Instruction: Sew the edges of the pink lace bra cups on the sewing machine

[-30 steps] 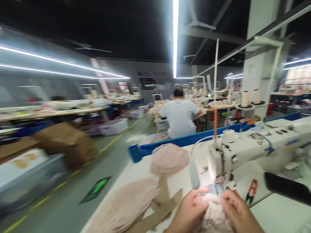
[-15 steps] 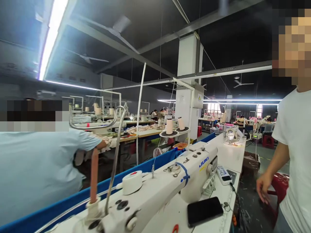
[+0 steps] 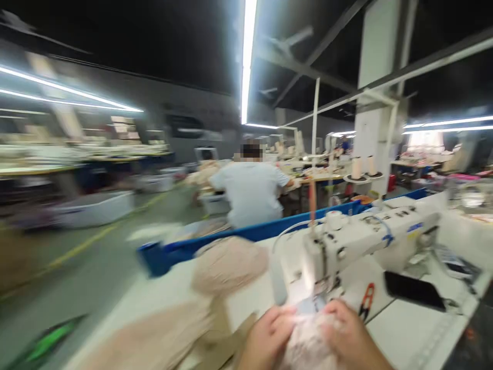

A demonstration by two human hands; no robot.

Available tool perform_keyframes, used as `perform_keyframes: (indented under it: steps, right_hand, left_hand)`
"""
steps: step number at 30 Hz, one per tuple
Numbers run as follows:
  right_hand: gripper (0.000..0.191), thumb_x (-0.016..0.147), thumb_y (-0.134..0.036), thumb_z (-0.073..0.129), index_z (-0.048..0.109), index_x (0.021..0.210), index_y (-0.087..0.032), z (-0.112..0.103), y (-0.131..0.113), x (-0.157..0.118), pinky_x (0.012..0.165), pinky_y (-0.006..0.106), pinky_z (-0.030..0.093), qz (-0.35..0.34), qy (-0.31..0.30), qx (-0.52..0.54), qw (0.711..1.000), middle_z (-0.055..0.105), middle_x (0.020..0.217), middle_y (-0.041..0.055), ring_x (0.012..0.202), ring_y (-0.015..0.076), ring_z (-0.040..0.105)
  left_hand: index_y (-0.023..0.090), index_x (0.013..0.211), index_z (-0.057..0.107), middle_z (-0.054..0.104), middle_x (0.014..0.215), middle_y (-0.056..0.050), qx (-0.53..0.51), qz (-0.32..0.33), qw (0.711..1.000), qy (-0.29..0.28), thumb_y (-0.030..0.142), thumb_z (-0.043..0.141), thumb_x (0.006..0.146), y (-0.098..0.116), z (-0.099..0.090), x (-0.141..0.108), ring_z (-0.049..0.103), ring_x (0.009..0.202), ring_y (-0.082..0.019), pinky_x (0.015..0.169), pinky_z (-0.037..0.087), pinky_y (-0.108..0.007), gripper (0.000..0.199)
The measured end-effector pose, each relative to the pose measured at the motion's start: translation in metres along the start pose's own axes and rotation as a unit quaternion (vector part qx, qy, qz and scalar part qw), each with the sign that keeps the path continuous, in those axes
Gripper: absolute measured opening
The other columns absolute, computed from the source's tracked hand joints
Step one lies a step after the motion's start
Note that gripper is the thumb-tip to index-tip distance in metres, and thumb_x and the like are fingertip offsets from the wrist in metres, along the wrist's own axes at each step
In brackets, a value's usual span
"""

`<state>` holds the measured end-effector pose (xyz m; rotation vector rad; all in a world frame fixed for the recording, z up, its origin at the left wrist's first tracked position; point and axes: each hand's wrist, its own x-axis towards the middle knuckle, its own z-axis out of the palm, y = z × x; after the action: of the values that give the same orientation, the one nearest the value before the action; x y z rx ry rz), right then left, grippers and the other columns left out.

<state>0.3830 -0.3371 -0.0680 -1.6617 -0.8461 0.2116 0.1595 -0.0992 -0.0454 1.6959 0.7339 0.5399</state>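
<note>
At the bottom of the head view, both my hands grip a pale pink, lacy-looking piece of fabric (image 3: pixel 310 341) in front of the needle area of a white sewing machine (image 3: pixel 358 239). My left hand (image 3: pixel 269 334) pinches its left side, fingers closed. On the other side my right hand (image 3: pixel 348 331) has its fingers bent over the cloth. A lit metal plate lies just beyond the fingertips. Orange-handled thread snips (image 3: pixel 367 298) rest to the right of my right hand. Motion blur hides the fabric's details.
Beige fabric pieces (image 3: pixel 231 264) lie left of the machine, with more fabric (image 3: pixel 150 339) nearer. A black phone (image 3: pixel 414 291) sits at right. Behind the blue trough edge (image 3: pixel 250 231), a person in light blue (image 3: pixel 252 192) sits facing away. A white bin (image 3: pixel 96 208) stands on the floor.
The view has swung left and down, bringing my hands, the fabric and the needle end into sight. A standing person in white at the right has left the view.
</note>
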Motion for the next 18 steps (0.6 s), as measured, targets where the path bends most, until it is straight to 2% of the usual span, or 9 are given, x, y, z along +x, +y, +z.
perform_keyframes:
  steps: [2, 3, 5, 8, 13, 16, 18]
  right_hand:
    - [0.036, 0.106, -0.046, 0.069, 0.068, 0.129, -0.019, 0.077, 0.003, -0.011, 0.09, 0.044, 0.062, 0.031, -0.07, 0.066, 0.995, 0.072, 0.125, 0.007, 0.104, 0.0232, 0.073]
    - [0.038, 0.106, -0.051, 0.066, 0.067, 0.127, -0.019, 0.102, 0.002, -0.019, 0.086, 0.041, 0.061, 0.046, -0.095, 0.092, 0.99, 0.074, 0.115, 0.0059, 0.095, 0.0211, 0.073]
    - [0.047, 0.105, -0.064, 0.058, 0.066, 0.122, -0.021, 0.127, -0.002, -0.029, 0.075, 0.036, 0.057, 0.073, -0.119, 0.126, 0.982, 0.075, 0.095, 0.0016, 0.079, 0.0198, 0.071]
    - [0.053, 0.1, -0.073, 0.055, 0.065, 0.12, -0.024, 0.126, -0.007, -0.031, 0.067, 0.032, 0.052, 0.097, -0.108, 0.132, 0.981, 0.076, 0.088, 0.0, 0.073, 0.0214, 0.069]
    - [0.049, 0.097, -0.072, 0.06, 0.071, 0.109, -0.027, 0.113, -0.013, -0.025, 0.068, 0.029, 0.047, 0.096, -0.076, 0.094, 0.988, 0.073, 0.083, -0.0011, 0.078, 0.0219, 0.064]
    - [0.047, 0.096, -0.072, 0.059, 0.072, 0.105, -0.027, 0.117, -0.016, -0.026, 0.071, 0.029, 0.047, 0.087, -0.076, 0.084, 0.99, 0.072, 0.083, -0.0007, 0.081, 0.0228, 0.063]
    - [0.047, 0.094, -0.07, 0.06, 0.072, 0.11, -0.028, 0.121, -0.017, -0.028, 0.074, 0.031, 0.051, 0.081, -0.083, 0.089, 0.989, 0.074, 0.088, 0.0003, 0.083, 0.0242, 0.066]
  left_hand:
    - [0.015, 0.108, 0.074, 0.071, 0.085, -0.001, -0.05, -0.028, 0.998, -0.003, 0.034, 0.083, 0.082, -0.007, -0.011, -0.01, 0.068, 0.084, -0.022, 0.08, 0.054, -0.031, 0.033]
    - [0.015, 0.105, 0.074, 0.066, 0.077, 0.001, -0.067, -0.034, 0.997, -0.002, 0.034, 0.084, 0.077, -0.01, -0.013, -0.012, 0.064, 0.077, -0.021, 0.074, 0.051, -0.029, 0.035]
    - [0.015, 0.103, 0.073, 0.059, 0.068, 0.005, -0.075, -0.043, 0.996, 0.008, 0.036, 0.083, 0.074, -0.014, -0.012, -0.012, 0.057, 0.065, -0.017, 0.065, 0.044, -0.026, 0.038]
    - [0.016, 0.103, 0.07, 0.057, 0.067, 0.005, -0.075, -0.042, 0.996, -0.004, 0.033, 0.077, 0.073, -0.013, -0.007, -0.012, 0.051, 0.059, -0.015, 0.06, 0.04, -0.025, 0.035]
    - [0.018, 0.103, 0.069, 0.067, 0.082, 0.0, -0.035, -0.005, 0.999, -0.016, 0.023, 0.065, 0.072, -0.005, -0.009, -0.015, 0.058, 0.075, -0.019, 0.07, 0.043, -0.027, 0.031]
    - [0.018, 0.101, 0.071, 0.06, 0.074, 0.003, 0.0, 0.007, 1.0, -0.029, 0.02, 0.062, 0.07, -0.002, -0.011, -0.017, 0.053, 0.073, -0.018, 0.069, 0.04, -0.027, 0.032]
    - [0.018, 0.092, 0.07, 0.056, 0.071, 0.004, 0.024, 0.014, 0.999, -0.045, 0.021, 0.061, 0.069, -0.002, -0.013, -0.018, 0.05, 0.071, -0.018, 0.067, 0.036, -0.027, 0.024]
